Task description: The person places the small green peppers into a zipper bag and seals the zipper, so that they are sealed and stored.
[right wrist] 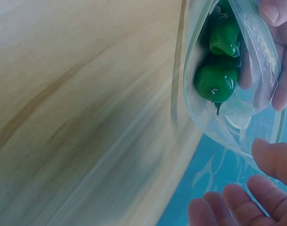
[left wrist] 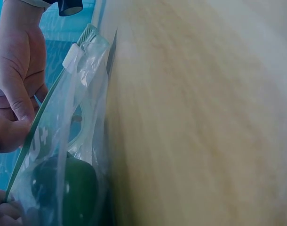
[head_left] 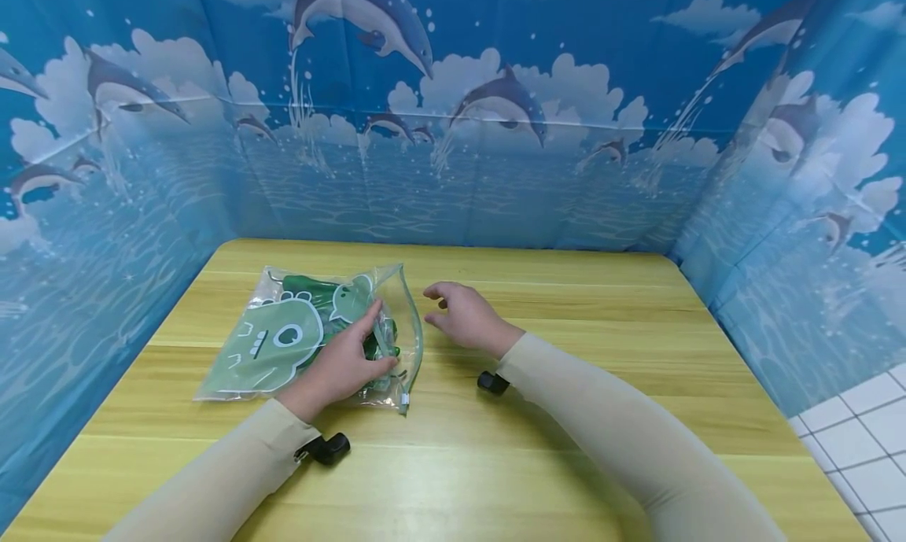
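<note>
A clear zip bag (head_left: 283,341) printed with a green cartoon monster lies on the table's left half, its mouth facing right. My left hand (head_left: 347,361) rests over the bag near that mouth, thumb and fingers gripping the upper plastic layer, which is drawn back. In the right wrist view the mouth gapes, showing glossy green pepper-like things (right wrist: 216,80) inside, one round with a short stem. A white slider (head_left: 405,400) sits at the near end of the seal strip. My right hand (head_left: 463,314) hovers just right of the mouth, fingers loosely bent, holding nothing.
The wooden table (head_left: 566,447) reaches back to a blue dolphin-print curtain (head_left: 453,188) that hangs behind and along both sides. White floor tiles (head_left: 856,428) show at the lower right. A small black camera sits on each wrist.
</note>
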Action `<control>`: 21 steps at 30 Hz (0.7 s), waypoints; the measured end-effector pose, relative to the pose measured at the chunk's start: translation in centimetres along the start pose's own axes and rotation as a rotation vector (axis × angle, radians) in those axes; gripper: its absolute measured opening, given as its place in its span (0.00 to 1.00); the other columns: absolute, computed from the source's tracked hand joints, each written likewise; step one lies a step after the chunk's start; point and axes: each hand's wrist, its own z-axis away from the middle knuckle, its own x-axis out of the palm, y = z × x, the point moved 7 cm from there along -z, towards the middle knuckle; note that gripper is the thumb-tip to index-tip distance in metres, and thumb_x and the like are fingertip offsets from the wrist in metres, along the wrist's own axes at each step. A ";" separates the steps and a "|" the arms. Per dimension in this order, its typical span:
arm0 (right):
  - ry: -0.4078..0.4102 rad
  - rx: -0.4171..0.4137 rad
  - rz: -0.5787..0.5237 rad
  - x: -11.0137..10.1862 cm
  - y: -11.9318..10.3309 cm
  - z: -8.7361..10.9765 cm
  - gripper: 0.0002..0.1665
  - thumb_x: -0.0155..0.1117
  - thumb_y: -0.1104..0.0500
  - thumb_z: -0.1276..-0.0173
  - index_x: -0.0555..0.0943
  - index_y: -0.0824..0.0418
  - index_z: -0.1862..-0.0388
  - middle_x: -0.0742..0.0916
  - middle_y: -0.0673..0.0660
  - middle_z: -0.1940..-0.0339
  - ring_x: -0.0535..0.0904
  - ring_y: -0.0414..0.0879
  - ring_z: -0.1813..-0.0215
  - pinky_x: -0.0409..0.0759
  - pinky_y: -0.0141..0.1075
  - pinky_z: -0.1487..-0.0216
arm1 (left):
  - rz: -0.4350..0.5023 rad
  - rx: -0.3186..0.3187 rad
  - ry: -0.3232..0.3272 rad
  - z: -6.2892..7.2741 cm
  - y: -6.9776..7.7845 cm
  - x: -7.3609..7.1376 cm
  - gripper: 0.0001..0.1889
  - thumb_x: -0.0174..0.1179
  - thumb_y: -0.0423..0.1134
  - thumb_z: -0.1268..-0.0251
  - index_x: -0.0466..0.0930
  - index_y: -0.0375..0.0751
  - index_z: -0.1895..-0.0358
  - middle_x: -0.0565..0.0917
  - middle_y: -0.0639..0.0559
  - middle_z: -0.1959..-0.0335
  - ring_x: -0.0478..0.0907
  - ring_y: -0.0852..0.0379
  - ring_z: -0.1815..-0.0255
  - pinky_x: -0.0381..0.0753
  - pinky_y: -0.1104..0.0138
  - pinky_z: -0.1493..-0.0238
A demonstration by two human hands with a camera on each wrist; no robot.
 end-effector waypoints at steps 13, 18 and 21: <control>0.001 0.028 0.025 -0.3 0.2 0.5 0.32 0.67 0.54 0.22 0.74 0.59 0.23 0.79 0.57 0.24 0.79 0.56 0.28 0.81 0.51 0.32 | -0.017 0.026 -0.004 0.1 0.7 0.1 0.54 0.70 0.47 0.32 0.41 0.47 0.12 0.50 0.46 0.12 0.56 0.37 0.15 0.64 0.40 0.21; 0.006 0.032 0.042 -0.3 0.4 0.5 0.33 0.67 0.52 0.22 0.73 0.58 0.23 0.78 0.57 0.23 0.77 0.57 0.26 0.80 0.52 0.31 | -0.051 0.034 -0.012 0.1 0.9 0.2 0.54 0.69 0.48 0.31 0.40 0.46 0.12 0.50 0.44 0.12 0.53 0.37 0.14 0.62 0.40 0.20; 0.011 0.031 0.049 -0.3 0.6 0.6 0.33 0.66 0.50 0.22 0.73 0.58 0.22 0.77 0.58 0.22 0.77 0.57 0.25 0.79 0.52 0.30 | -0.059 0.028 -0.020 0.1 0.9 0.3 0.54 0.69 0.49 0.30 0.40 0.47 0.12 0.49 0.43 0.12 0.52 0.37 0.14 0.62 0.39 0.20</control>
